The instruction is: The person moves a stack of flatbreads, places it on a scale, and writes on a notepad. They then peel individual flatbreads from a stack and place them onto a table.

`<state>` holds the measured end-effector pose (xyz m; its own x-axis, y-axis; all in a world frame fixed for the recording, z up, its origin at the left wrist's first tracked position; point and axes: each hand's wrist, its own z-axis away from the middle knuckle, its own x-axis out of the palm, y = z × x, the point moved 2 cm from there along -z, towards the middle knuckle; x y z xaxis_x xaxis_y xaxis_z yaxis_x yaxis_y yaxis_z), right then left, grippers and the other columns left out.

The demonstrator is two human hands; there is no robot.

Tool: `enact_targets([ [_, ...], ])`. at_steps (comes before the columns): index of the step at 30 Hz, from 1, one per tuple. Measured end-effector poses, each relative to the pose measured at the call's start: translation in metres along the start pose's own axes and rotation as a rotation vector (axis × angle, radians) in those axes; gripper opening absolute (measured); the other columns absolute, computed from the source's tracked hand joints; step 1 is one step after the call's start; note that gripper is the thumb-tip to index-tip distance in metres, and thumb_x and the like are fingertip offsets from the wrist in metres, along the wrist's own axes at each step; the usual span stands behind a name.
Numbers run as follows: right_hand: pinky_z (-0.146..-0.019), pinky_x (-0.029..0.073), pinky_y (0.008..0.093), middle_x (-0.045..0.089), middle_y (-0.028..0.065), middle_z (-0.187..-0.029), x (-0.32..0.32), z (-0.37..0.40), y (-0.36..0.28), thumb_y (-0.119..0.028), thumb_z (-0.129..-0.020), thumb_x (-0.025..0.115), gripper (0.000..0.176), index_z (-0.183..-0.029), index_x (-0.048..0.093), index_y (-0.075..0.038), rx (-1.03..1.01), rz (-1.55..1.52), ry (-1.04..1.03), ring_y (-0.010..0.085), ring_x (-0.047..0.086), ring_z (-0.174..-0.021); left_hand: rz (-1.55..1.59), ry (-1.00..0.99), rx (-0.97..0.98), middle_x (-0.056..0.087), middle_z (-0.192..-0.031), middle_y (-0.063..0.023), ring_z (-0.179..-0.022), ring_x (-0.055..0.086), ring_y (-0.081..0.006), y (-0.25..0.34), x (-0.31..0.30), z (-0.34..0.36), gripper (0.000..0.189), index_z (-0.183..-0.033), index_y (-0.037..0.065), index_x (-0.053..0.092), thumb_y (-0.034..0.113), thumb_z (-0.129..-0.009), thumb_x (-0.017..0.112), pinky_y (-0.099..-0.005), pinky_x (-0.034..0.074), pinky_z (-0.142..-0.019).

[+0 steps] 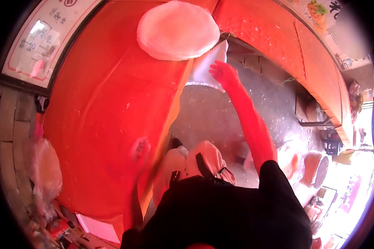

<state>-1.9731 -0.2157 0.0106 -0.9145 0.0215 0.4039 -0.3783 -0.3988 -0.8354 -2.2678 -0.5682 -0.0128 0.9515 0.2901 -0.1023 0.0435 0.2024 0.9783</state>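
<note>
A big round, white, soft-looking disc [178,31] lies at the far end of the red-covered table [99,112]. White cloth [207,68] hangs from the table edge just below it. My right hand [224,74] is stretched forward in front of this cloth, its fingers apart and nothing in them. Nearer my body, my left hand [141,149] is over the right side of the red cover, close to its edge. Motion blurs its fingers, so I cannot tell whether they are open or closed.
A framed sign [45,41] stands at the upper left. To the left hangs a clear plastic bag [47,170]. Another red-covered table [274,37] curves along the right, beyond the grey floor [203,112]. A round basket-like container [316,170] is at the lower right.
</note>
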Motion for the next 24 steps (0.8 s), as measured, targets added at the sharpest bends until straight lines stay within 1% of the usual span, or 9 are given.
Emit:
enact_targets([
  [7,-0.073,0.053,0.0337,0.062,0.0187,-0.106,-0.005,-0.116,0.007,-0.019,-0.086,0.062,0.040,-0.119,0.053,0.002,-0.027,-0.046,0.085,0.0308,0.063,-0.090,-0.018,-0.035,-0.030,0.058,-0.105,-0.0045,-0.097,0.057,-0.0126,0.071,0.043,-0.098,0.030,-0.120,0.001,0.053,0.011,-0.091,0.058,-0.0253,0.043,-0.089],
  [9,-0.071,0.053,0.0332,0.063,0.0167,-0.104,-0.012,-0.129,0.008,-0.018,-0.087,0.062,0.036,-0.116,0.053,0.001,-0.115,0.102,0.024,0.0288,0.063,-0.088,-0.081,-0.027,-0.036,0.060,-0.105,-0.0054,-0.098,0.057,-0.0124,0.086,0.063,-0.128,0.030,-0.119,0.002,0.054,0.011,-0.091,0.059,-0.0251,0.043,-0.089],
  [11,-0.068,0.052,0.0327,0.064,0.0146,-0.100,-0.010,-0.138,0.006,-0.018,-0.088,0.060,0.030,-0.112,0.055,-0.001,-0.020,0.038,-0.030,0.0267,0.063,-0.084,-0.188,-0.030,-0.029,0.061,-0.106,-0.0063,-0.099,0.057,-0.0119,0.110,0.088,-0.162,0.030,-0.119,0.002,0.055,0.011,-0.090,0.059,-0.0249,0.044,-0.088],
  [14,-0.063,0.050,0.0317,0.065,0.0120,-0.093,-0.004,-0.147,-0.013,-0.021,-0.090,0.058,0.021,-0.103,0.057,-0.004,0.307,-0.261,-0.112,0.0241,0.063,-0.077,-0.250,-0.023,0.059,0.063,-0.106,-0.0089,-0.101,0.058,-0.0144,0.136,0.138,-0.217,0.031,-0.118,0.002,0.055,0.014,-0.090,0.060,-0.0276,0.045,-0.087],
  [16,-0.061,0.049,0.0307,0.065,0.0111,-0.089,0.011,-0.139,-0.020,-0.024,-0.091,0.058,0.019,-0.097,0.057,-0.006,0.419,-0.314,-0.225,0.0228,0.062,-0.074,-0.449,-0.017,0.333,0.061,-0.110,-0.0122,-0.103,0.058,-0.0216,0.135,0.168,-0.264,0.040,-0.120,0.002,0.054,0.016,-0.084,0.066,-0.0329,0.045,-0.088],
  [17,-0.062,0.048,0.0302,0.064,0.0095,-0.085,0.017,-0.139,-0.023,-0.026,-0.091,0.057,0.022,-0.094,0.057,-0.005,0.499,-0.208,-0.198,0.0229,0.062,-0.075,-0.558,-0.004,0.453,0.060,-0.111,-0.0138,-0.104,0.057,-0.0251,0.139,0.182,-0.285,0.044,-0.120,0.002,0.054,0.016,-0.081,0.068,-0.0354,0.045,-0.089],
  [19,-0.064,0.048,0.0295,0.063,0.0083,-0.083,0.034,-0.135,-0.039,-0.026,-0.088,0.061,0.023,-0.092,0.058,-0.003,0.377,-0.056,-0.223,0.0209,0.062,-0.075,-0.804,0.027,0.629,0.057,-0.113,-0.0169,-0.106,0.055,-0.0317,0.169,0.213,-0.316,0.054,-0.123,0.003,0.051,0.016,-0.075,0.071,-0.0400,0.045,-0.088],
  [22,-0.069,0.049,0.0296,0.062,0.0078,-0.085,0.059,-0.134,-0.059,-0.028,-0.086,0.065,0.028,-0.091,0.058,-0.002,0.295,0.006,-0.282,0.0189,0.062,-0.078,-0.920,0.045,0.525,0.055,-0.112,-0.0172,-0.106,0.052,-0.0345,0.177,0.240,-0.347,0.060,-0.124,0.004,0.049,0.013,-0.069,0.072,-0.0439,0.043,-0.089],
  [24,-0.072,0.049,0.0303,0.062,0.0081,-0.088,0.062,-0.138,-0.064,-0.031,-0.085,0.066,0.031,-0.092,0.058,-0.001,0.261,0.017,-0.324,0.0181,0.061,-0.080,-1.000,0.056,0.500,0.058,-0.102,-0.0150,-0.099,0.055,-0.0331,0.169,0.242,-0.358,0.052,-0.119,0.005,0.052,0.010,-0.070,0.069,-0.0427,0.046,-0.082],
])
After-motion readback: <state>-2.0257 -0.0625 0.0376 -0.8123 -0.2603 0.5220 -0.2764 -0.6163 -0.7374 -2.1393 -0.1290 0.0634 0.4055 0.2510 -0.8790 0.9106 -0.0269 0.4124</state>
